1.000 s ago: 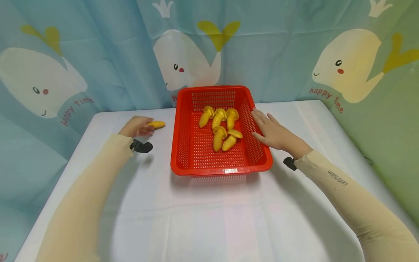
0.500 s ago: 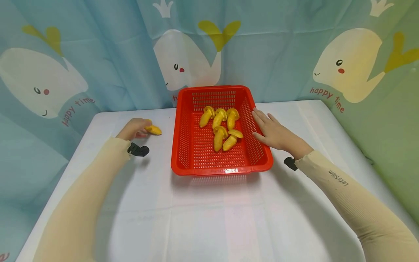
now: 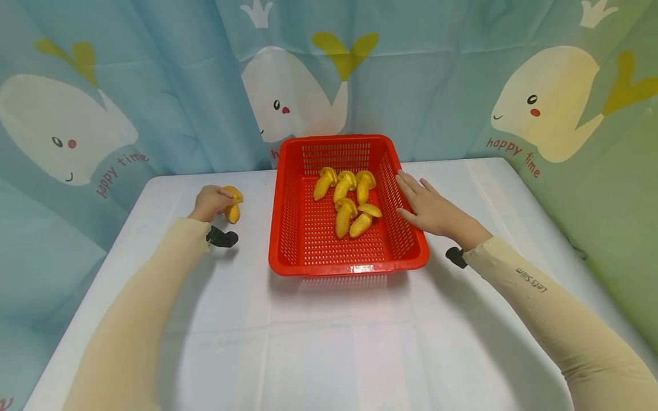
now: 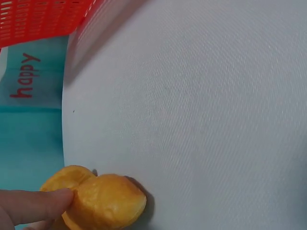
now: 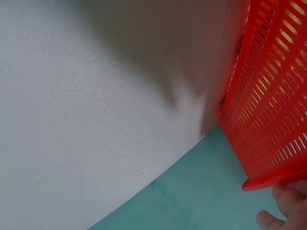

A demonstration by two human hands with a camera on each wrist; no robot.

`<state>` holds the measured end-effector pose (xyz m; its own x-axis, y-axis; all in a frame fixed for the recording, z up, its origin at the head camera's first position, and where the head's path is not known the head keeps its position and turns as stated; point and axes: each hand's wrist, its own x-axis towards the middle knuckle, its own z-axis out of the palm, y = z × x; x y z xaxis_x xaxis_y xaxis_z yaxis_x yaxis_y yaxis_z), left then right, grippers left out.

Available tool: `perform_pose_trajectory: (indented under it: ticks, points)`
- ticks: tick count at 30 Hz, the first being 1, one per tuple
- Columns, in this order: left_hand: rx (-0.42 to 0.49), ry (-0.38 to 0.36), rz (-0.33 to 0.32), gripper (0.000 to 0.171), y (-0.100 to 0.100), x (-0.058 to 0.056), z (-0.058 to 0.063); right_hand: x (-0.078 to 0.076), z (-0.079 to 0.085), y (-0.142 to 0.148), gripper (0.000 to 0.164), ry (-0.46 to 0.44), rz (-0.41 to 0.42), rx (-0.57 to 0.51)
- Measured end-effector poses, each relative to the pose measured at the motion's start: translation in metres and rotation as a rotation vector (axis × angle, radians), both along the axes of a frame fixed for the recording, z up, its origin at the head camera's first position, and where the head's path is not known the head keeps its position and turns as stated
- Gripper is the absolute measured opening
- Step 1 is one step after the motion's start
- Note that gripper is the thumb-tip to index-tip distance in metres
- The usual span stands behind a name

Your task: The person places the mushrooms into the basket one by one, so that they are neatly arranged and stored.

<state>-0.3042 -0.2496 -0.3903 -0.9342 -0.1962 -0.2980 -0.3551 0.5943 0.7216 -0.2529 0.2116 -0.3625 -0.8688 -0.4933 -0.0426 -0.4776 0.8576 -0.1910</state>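
At the table's left side my left hand [image 3: 212, 202] pinches a yellow toy mushroom [image 3: 233, 211], its stem pointing toward the front. In the left wrist view a finger presses on this mushroom [image 4: 108, 201] where cap and stem meet; the thumb side is mostly cut off. A red plastic basket [image 3: 349, 267] stands mid-table, holding several similar mushrooms [image 3: 343, 217]. My right hand [image 3: 432, 208] rests with straight fingers on the basket's right rim. From the right wrist, the basket's slotted wall [image 5: 273, 96] shows, with fingertips at its rim.
A white cloth covers the table [image 3: 329, 342]. Behind it hangs a blue curtain [image 3: 195, 85] printed with whales, close to the basket's back edge. Dark wrist straps with small cameras [image 3: 223, 237] sit below both hands.
My left hand has turned the mushroom from pointing right to pointing toward the front, drawing it slightly left. The right hand and the basket stay where they were.
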Motion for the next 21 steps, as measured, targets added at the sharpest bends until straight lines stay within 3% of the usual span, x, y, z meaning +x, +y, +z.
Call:
perform_pose_trajectory:
  ticks: [11, 21]
  points:
    - [0.055, 0.058, 0.055, 0.043, 0.004, 0.011, -0.001, -0.001, -0.003, 0.001, 0.074, 0.006, 0.006, 0.004]
    - [0.154, -0.014, 0.054, 0.047, -0.004, 0.015, -0.004, -0.002, -0.002, 0.002, 0.074, 0.001, 0.005, -0.003]
